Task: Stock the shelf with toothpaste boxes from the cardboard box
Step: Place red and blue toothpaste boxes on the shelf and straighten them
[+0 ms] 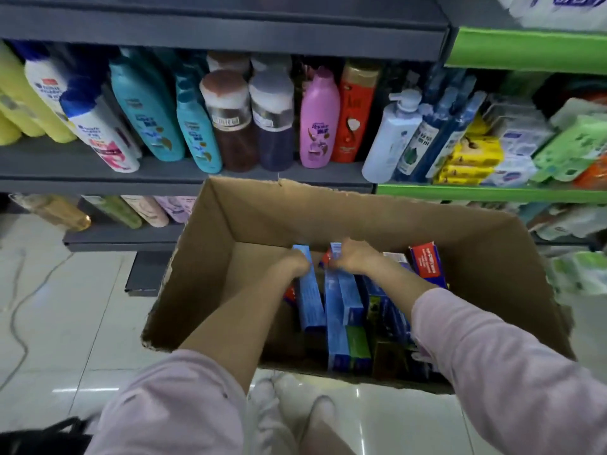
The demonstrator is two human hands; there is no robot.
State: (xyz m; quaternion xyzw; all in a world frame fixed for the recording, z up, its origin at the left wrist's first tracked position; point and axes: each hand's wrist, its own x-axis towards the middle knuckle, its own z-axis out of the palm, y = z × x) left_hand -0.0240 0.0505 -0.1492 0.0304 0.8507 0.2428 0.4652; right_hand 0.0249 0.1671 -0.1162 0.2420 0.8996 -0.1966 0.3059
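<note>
An open cardboard box (410, 224) stands on the floor before the shelves, holding several toothpaste boxes in blue, red and green. Both my arms reach down into it. My left hand (295, 262) grips a long blue toothpaste box (310, 300) near its far end. My right hand (356, 257) grips the far end of another blue toothpaste box (345, 297) beside it. A red toothpaste box (427, 264) leans upright at the right inside the carton. The fingers of both hands are partly hidden behind the boxes.
A grey shelf (98, 178) above the carton carries shampoo bottles (147, 110) and jars. A green shelf (492, 192) at right holds soap packs and wipes. A lower grey shelf (131, 238) has more bottles. Glossy floor tiles (65, 323) lie left; my feet (295, 405) stand near the carton.
</note>
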